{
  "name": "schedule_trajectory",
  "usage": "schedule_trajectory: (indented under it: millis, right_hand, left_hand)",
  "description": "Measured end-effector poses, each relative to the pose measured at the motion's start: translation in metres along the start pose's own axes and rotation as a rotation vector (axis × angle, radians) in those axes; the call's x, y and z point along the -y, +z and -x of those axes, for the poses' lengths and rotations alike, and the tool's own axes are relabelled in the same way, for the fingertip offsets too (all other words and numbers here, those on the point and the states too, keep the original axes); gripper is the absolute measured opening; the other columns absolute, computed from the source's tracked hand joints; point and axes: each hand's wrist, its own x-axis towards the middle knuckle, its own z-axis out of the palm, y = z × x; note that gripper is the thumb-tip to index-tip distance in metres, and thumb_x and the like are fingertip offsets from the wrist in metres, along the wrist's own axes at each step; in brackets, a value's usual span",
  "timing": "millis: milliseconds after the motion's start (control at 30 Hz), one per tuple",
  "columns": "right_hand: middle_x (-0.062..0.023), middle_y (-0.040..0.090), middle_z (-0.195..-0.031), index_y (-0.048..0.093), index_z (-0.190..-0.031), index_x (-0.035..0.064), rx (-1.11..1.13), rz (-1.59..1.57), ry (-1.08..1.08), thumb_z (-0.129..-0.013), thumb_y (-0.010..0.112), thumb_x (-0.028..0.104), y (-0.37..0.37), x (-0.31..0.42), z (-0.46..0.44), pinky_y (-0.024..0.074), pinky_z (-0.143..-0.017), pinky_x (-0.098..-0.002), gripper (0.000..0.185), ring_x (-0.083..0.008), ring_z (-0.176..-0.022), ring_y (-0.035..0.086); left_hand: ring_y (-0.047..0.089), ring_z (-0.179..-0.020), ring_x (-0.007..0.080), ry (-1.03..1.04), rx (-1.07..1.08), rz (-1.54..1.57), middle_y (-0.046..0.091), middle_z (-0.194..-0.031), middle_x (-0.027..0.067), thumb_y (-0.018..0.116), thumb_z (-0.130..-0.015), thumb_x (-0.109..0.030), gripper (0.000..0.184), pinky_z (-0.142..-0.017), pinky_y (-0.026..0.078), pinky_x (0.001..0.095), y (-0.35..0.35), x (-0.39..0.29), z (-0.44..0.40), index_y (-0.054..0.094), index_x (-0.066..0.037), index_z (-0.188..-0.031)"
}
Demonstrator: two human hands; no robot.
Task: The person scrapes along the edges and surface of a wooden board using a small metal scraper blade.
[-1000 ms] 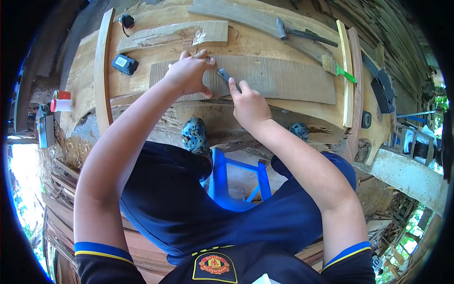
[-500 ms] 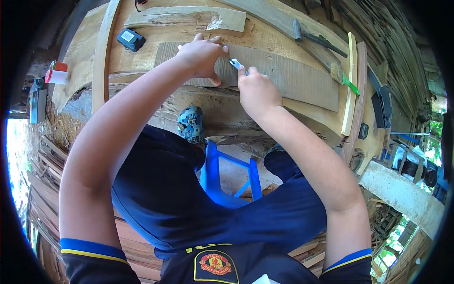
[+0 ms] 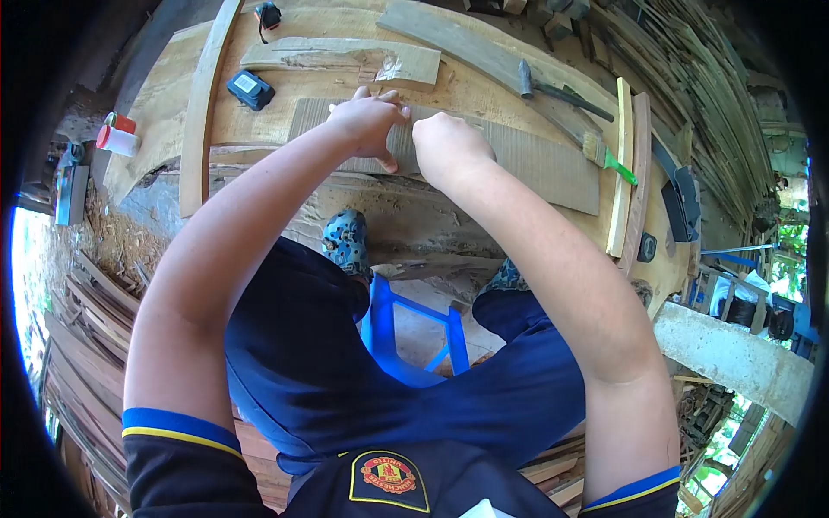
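A long grey-brown board (image 3: 544,168) lies across the bench in front of me. My left hand (image 3: 371,125) presses on its left part, fingers spread, thumb toward the near edge. Just to the right, my right hand (image 3: 451,147) is closed in a fist over the same board, close beside the left fingers. The small cutting tool seen in that hand in the earlier frames is now hidden behind the fist.
Beyond the board lie a rough wood piece (image 3: 345,59), a hammer (image 3: 566,95), a black battery (image 3: 250,89) and a tape measure (image 3: 268,15). A green-handled brush (image 3: 609,159) rests by upright strips (image 3: 620,173). A blue stool (image 3: 384,324) stands below.
My right hand has turned and moved slightly left toward my left hand, so its tool no longer shows. My left hand stays spread on the board. The camera view has shifted.
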Motion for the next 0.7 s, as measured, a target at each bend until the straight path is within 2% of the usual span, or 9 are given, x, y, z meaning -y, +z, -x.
schedule_trajectory:
  millis: [267, 400, 433, 500, 533, 633, 700]
  right_hand:
    - [-0.0153, 0.068, -0.128, 0.07, -0.122, 0.0049, 0.0, -0.007, -0.007, -0.094, 0.062, 0.014, -0.014, 0.005, -0.012, 0.058, -0.094, -0.0421, 0.031, -0.0302, -0.117, 0.068]
    - [-0.0134, 0.067, -0.13, 0.071, -0.123, 0.0079, 0.008, 0.028, -0.031, -0.093, 0.063, 0.012, -0.018, 0.006, -0.015, 0.0574, -0.094, -0.0431, 0.031, -0.0294, -0.12, 0.066]
    - [-0.013, 0.067, -0.131, 0.071, -0.123, 0.0087, 0.013, 0.036, -0.025, -0.093, 0.063, 0.012, -0.02, 0.004, -0.018, 0.0574, -0.094, -0.0433, 0.031, -0.0293, -0.121, 0.065]
    - [-0.0168, 0.07, -0.121, 0.073, -0.117, 0.0083, 0.023, 0.066, -0.05, -0.089, 0.062, 0.006, -0.028, -0.001, -0.026, 0.0574, -0.093, -0.0429, 0.03, -0.0316, -0.114, 0.068]
    - [-0.0187, 0.071, -0.116, 0.073, -0.114, 0.0081, 0.033, 0.082, -0.068, -0.087, 0.061, 0.004, -0.029, -0.003, -0.029, 0.0573, -0.092, -0.0427, 0.03, -0.0327, -0.11, 0.069]
    - [-0.0109, 0.067, -0.131, 0.071, -0.124, 0.01, 0.106, 0.129, -0.056, -0.092, 0.062, 0.009, -0.031, -0.006, -0.028, 0.0571, -0.095, -0.0446, 0.033, -0.0287, -0.12, 0.066]
    - [-0.0168, 0.067, -0.127, 0.07, -0.124, 0.0082, 0.009, 0.093, -0.099, -0.092, 0.061, 0.009, -0.021, -0.019, -0.013, 0.0569, -0.092, -0.0449, 0.034, -0.0333, -0.113, 0.067]
  left_hand:
    - [0.037, -0.141, 0.0385, -0.055, 0.026, 0.048, 0.034, -0.16, -0.0018, 0.094, -0.058, -0.044, 0.088, -0.104, 0.043, 0.0734, 0.0, -0.001, 0.0, 0.06, -0.034, -0.139]
    - [0.038, -0.141, 0.0379, -0.071, 0.074, 0.025, 0.036, -0.159, -0.001, 0.094, -0.058, -0.043, 0.091, -0.104, 0.041, 0.0755, -0.008, -0.006, 0.003, 0.057, -0.037, -0.141]
    - [0.04, -0.138, 0.0379, -0.077, 0.024, 0.041, 0.039, -0.156, -0.0011, 0.094, -0.057, -0.041, 0.087, -0.104, 0.042, 0.0743, -0.009, -0.005, 0.005, 0.06, -0.033, -0.137]
    - [0.043, -0.132, 0.0381, -0.082, -0.067, 0.087, 0.046, -0.148, -0.0011, 0.095, -0.055, -0.036, 0.08, -0.104, 0.043, 0.0717, -0.005, -0.009, 0.012, 0.068, -0.027, -0.129]
    - [0.042, -0.134, 0.0381, -0.089, -0.024, 0.096, 0.043, -0.152, -0.0022, 0.095, -0.054, -0.035, 0.082, -0.105, 0.04, 0.0737, -0.006, -0.009, 0.01, 0.066, -0.031, -0.131]
    - [0.041, -0.134, 0.0381, -0.066, -0.05, 0.103, 0.042, -0.153, -0.0026, 0.095, -0.054, -0.036, 0.087, -0.106, 0.04, 0.0733, -0.002, -0.004, 0.011, 0.063, -0.031, -0.135]
    - [0.041, -0.135, 0.0372, -0.058, -0.073, 0.088, 0.042, -0.152, -0.0026, 0.095, -0.054, -0.038, 0.091, -0.106, 0.041, 0.0719, 0.001, -0.002, 0.011, 0.06, -0.031, -0.138]
